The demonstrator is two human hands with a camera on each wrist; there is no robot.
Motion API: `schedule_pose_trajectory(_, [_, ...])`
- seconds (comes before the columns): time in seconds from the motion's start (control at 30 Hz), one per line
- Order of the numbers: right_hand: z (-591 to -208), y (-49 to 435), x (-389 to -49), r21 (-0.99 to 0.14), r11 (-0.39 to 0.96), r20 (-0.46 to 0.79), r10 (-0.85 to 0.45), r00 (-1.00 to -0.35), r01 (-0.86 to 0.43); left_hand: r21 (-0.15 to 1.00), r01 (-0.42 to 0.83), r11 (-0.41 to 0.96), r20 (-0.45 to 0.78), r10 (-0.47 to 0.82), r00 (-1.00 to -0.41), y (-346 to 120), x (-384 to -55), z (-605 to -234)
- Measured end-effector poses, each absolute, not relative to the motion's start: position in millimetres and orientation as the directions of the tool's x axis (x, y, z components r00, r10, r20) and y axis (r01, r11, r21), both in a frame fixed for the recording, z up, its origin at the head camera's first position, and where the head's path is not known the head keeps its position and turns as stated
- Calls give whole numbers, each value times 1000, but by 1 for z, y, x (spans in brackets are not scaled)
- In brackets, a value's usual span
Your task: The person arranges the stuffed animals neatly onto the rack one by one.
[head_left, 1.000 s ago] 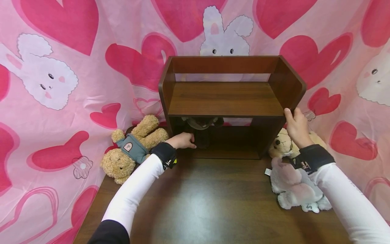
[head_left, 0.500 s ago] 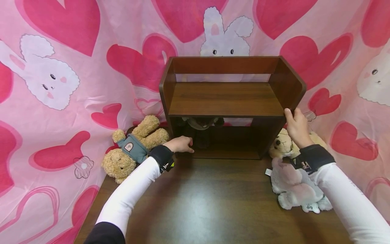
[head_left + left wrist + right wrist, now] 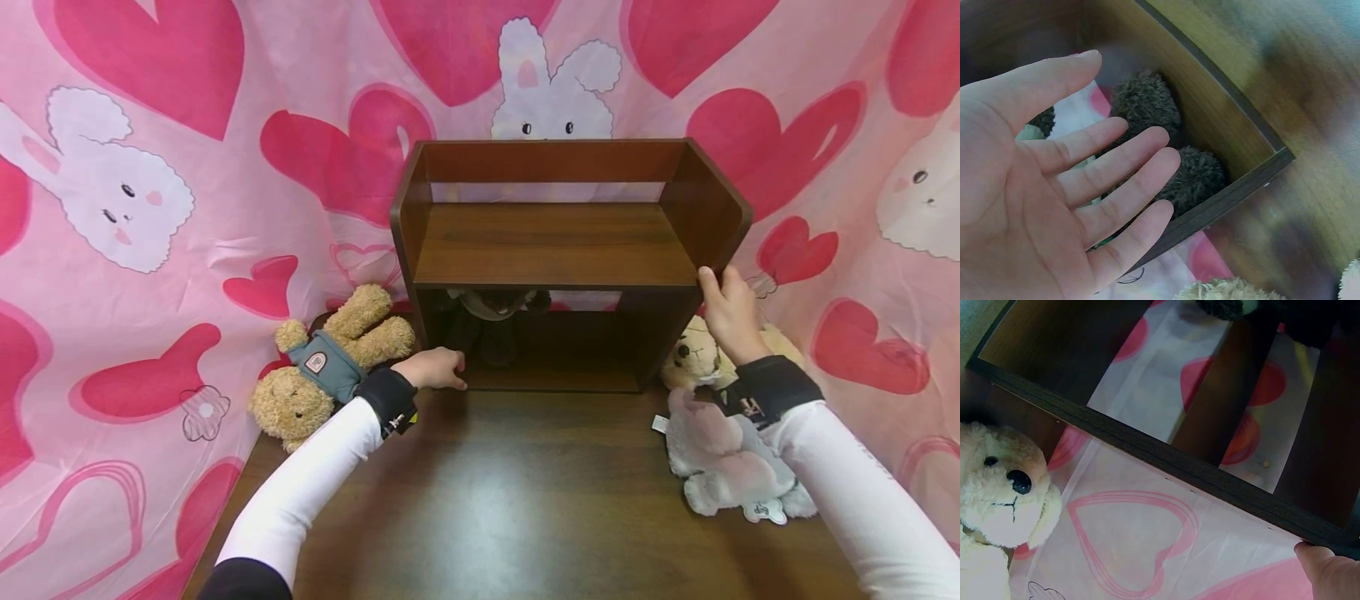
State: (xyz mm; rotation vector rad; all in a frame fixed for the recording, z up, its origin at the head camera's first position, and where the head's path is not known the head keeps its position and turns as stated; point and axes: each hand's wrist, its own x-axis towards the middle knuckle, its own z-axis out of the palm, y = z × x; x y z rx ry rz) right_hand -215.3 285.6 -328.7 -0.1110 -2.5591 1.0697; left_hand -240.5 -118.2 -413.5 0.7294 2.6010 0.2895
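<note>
A dark brown wooden shelf (image 3: 555, 242) stands at the back of the table. Inside its lower compartment, at the left, sits a dark furry stuffed toy (image 3: 497, 337); its dark paws (image 3: 1147, 103) show behind my fingers in the left wrist view. My left hand (image 3: 435, 368) is at the lower left front of the compartment, fingers spread and fairly straight, holding nothing. On the right, my right hand (image 3: 729, 312) holds the front edge of the shelf's side panel, thumb (image 3: 1313, 553) against it. Its other fingers are mostly hidden.
A tan teddy bear (image 3: 326, 375) in a grey-blue shirt lies left of the shelf. To the right are a cream stuffed dog (image 3: 697, 350) and a grey-pink plush toy (image 3: 731, 462), partly under my right forearm. Pink heart-patterned cloth (image 3: 300, 50) hangs behind the brown table (image 3: 487, 500).
My left hand has drawn back from the dark toy, moving left and slightly toward me. The right hand and the shelf have stayed put.
</note>
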Motion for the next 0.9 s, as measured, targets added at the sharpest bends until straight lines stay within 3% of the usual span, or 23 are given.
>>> schedule_pose_trajectory(0.9, [-329,285,-216,-701,706,342,215,-915,-96,331,436,837,-343,537,-771,-149,-216,-422])
